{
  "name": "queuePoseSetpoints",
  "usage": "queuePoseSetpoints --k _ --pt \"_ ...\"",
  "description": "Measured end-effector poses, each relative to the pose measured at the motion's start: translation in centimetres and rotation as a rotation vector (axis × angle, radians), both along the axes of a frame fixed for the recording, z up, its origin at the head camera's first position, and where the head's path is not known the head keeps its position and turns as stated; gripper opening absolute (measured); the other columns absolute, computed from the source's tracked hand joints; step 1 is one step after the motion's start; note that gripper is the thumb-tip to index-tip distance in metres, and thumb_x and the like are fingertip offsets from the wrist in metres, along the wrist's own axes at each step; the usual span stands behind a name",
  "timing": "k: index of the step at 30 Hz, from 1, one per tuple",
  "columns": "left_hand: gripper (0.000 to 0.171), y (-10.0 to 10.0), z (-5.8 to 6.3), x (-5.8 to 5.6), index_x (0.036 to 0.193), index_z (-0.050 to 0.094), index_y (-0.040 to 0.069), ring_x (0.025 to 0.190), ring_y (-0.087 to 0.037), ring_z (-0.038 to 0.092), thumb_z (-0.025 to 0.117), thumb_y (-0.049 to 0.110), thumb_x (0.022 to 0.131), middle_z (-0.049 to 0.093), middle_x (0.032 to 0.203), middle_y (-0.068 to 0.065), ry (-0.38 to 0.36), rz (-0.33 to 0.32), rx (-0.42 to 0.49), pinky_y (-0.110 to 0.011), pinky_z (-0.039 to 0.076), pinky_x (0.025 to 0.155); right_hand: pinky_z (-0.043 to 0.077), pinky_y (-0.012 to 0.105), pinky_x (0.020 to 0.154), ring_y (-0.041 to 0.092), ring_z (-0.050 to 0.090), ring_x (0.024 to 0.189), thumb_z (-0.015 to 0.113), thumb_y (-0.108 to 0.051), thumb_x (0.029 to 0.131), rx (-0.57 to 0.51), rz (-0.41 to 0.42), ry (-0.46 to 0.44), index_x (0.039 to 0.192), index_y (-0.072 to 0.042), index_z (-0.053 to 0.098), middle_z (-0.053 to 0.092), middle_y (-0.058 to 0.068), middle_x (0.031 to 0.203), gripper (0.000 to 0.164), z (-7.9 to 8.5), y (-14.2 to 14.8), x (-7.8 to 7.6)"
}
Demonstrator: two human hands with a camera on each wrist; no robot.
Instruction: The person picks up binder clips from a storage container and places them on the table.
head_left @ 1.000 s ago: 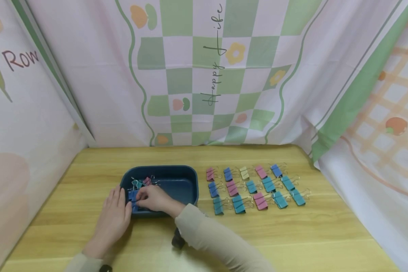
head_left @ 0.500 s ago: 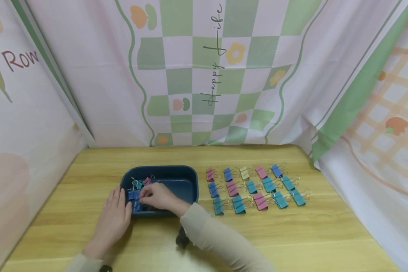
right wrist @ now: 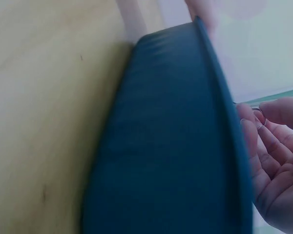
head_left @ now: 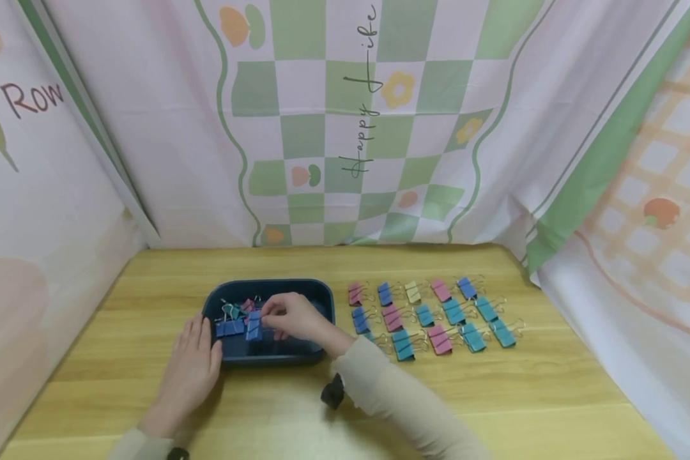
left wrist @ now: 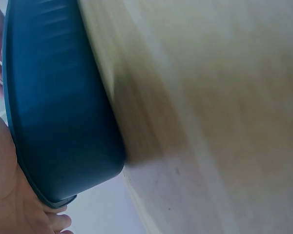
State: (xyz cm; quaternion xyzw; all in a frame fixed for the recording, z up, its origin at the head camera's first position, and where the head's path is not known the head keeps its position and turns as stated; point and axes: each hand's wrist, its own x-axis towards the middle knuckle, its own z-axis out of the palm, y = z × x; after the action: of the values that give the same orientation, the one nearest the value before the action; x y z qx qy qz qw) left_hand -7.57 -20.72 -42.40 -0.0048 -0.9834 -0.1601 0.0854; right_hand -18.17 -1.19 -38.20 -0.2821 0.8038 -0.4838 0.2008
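Observation:
A dark blue rectangular tray (head_left: 273, 361) stands on the table. My right hand (head_left: 301, 319) is over it and pinches a blue binder clip (head_left: 254, 326) by its wire handle between thumb and fingertips. A bit of that handle shows between the fingers in the right wrist view, while the tray wall hides the clip body. Left of the held clip, another blue binder clip (head_left: 230, 328) lies in the tray, with a teal clip (head_left: 232, 311) and a pink clip (head_left: 248, 305) behind it. With straight fingers, my left hand (head_left: 191, 367) rests against the tray's left side.
Right of the tray, several binder clips lie in three rows on the wooden table (head_left: 437, 409), among them a pink clip (head_left: 440, 340), a yellow clip (head_left: 413, 292) and a teal clip (head_left: 404, 345). A printed curtain (head_left: 356, 128) hangs behind the table.
My right hand has lifted the blue binder clip from the tray's left end and moved right and slightly up with it. My left hand has stayed in place.

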Motion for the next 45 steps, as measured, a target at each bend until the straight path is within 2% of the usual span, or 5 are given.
queuePoseSetpoints --k 5,12,31,39,45 --pt "0.055 0.0 0.0 0.0 0.135 0.024 -0.019 0.13 -0.048 0.014 0.033 0.022 0.099 0.016 0.143 -0.035 -0.002 0.0 0.001 -0.057 0.014 0.105 0.054 0.034 0.054 0.018 0.062 0.057 0.061 -0.012 0.089 -0.027 0.01 0.024 0.092 -0.007 0.065 0.064 0.0 0.077 0.007 0.7 1.9 0.0" --pt "0.055 -0.1 0.0 0.0 0.135 0.024 -0.019 0.13 -0.049 0.015 0.034 0.021 0.099 0.016 0.142 -0.035 0.007 -0.006 -0.004 -0.057 0.014 0.104 0.054 0.037 0.056 0.019 0.062 0.058 0.057 -0.008 0.09 -0.076 0.021 0.016 0.095 -0.002 0.064 0.065 0.014 0.084 0.01 1.1 4.8 -0.3" --pt "0.056 -0.1 -0.1 -0.1 0.135 0.023 -0.019 0.13 -0.049 0.014 0.032 0.023 0.099 0.016 0.143 -0.035 -0.001 -0.006 0.009 -0.058 0.014 0.104 0.054 0.046 0.059 0.024 0.063 0.062 0.054 -0.009 0.092 -0.12 -0.045 0.021 0.097 0.001 0.062 0.064 0.017 0.085 0.014 2.0 13.1 -0.2" --pt "0.056 0.0 0.0 -0.1 0.136 0.023 -0.018 0.131 -0.049 0.014 0.031 0.023 0.1 0.014 0.143 -0.035 -0.01 -0.005 0.018 -0.058 0.013 0.104 0.05 0.055 0.065 0.037 0.062 0.067 0.053 -0.009 0.094 -0.14 0.001 -0.045 0.099 0.002 0.061 0.065 0.012 0.084 0.015 1.7 16.4 -0.4" --pt "0.056 0.0 0.0 0.0 0.136 0.023 -0.018 0.131 -0.048 0.014 0.032 0.023 0.1 0.013 0.143 -0.035 -0.008 -0.003 0.015 -0.058 0.014 0.104 0.051 0.052 0.06 0.042 0.06 0.065 0.051 -0.002 0.093 -0.141 0.129 -0.028 0.095 0.004 0.062 0.065 0.017 0.082 0.013 0.6 18.5 -0.3"
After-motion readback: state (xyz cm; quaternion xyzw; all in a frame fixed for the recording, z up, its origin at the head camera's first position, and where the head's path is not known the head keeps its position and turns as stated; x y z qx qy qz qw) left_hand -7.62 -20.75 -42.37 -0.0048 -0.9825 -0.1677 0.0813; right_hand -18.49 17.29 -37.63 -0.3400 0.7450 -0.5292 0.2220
